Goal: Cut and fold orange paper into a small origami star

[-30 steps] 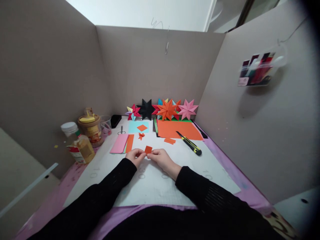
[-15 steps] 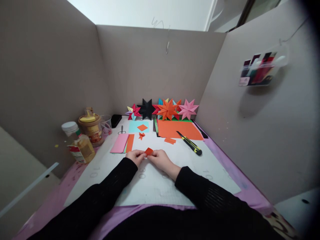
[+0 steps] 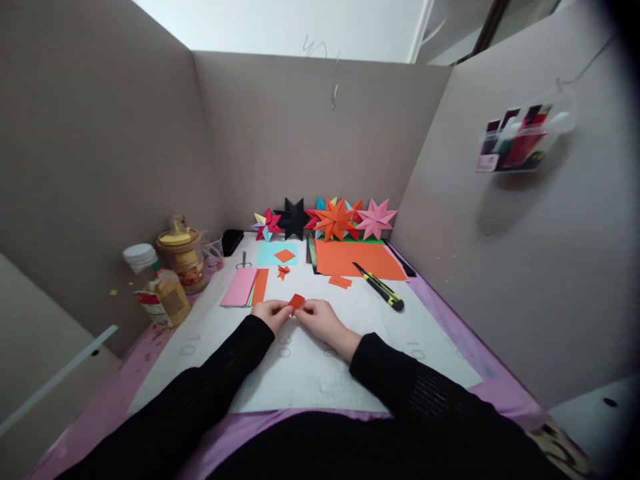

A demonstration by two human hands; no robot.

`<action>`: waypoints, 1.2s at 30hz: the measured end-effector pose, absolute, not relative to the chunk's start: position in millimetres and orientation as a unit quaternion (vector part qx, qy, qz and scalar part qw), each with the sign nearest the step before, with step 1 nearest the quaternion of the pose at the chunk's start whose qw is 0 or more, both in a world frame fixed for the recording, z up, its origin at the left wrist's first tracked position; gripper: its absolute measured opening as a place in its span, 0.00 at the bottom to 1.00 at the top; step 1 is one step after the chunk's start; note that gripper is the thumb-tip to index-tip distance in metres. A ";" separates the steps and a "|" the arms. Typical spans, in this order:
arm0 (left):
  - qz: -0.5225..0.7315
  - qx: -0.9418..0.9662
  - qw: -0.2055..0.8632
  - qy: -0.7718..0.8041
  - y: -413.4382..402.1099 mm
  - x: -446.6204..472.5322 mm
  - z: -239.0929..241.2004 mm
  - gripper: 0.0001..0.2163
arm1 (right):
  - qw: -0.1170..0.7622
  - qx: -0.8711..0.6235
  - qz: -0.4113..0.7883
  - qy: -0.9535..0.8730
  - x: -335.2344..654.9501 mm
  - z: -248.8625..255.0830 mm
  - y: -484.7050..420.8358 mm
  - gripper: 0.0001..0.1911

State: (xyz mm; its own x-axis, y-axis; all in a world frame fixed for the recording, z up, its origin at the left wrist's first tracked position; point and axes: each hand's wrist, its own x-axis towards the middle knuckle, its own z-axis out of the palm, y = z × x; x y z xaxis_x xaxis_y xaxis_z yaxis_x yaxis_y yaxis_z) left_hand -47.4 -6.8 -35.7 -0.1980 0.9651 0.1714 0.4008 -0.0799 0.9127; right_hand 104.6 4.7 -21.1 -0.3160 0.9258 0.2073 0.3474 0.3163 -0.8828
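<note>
A small piece of orange paper (image 3: 297,301) is pinched between my two hands above the white sheet (image 3: 310,380). My left hand (image 3: 271,313) grips its left side with thumb and fingers. On the right side, my right hand (image 3: 320,318) pinches it the same way. Past my hands lie a small folded orange piece (image 3: 283,272) and some orange paper strips (image 3: 341,282). An orange square (image 3: 285,255) rests on a light blue paper (image 3: 265,253).
Left of my hands lies a stack of coloured paper (image 3: 240,287), with small scissors (image 3: 244,260) behind. A yellow-black cutter knife (image 3: 383,292) touches the orange sheets (image 3: 357,259). Folded paper stars (image 3: 336,220) line the back wall. A glue bottle (image 3: 160,290) stands left.
The orange paper in my fingers has turned slightly, from a pointed diamond to a more tilted, flatter-topped shape. My hands have stayed nearly in place.
</note>
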 end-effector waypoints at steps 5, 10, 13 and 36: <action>0.471 0.557 0.324 0.602 -4.7 -50.0 -37.2 0.10 | 0.392 -0.435 0.394 -0.708 104.6 -20.8 5.5 0.10; 0.464 0.550 0.338 0.606 -3.5 -50.6 -38.6 0.11 | 0.398 -0.429 0.400 -0.706 104.4 -21.6 6.6 0.09; 0.471 0.540 0.337 0.610 -3.7 -49.2 -38.4 0.11 | 0.398 -0.431 0.398 -0.705 104.4 -23.1 7.5 0.09; 0.448 0.568 0.382 0.576 -0.7 -52.8 -40.9 0.12 | 0.395 -0.453 0.296 -0.742 104.4 -20.6 3.6 0.10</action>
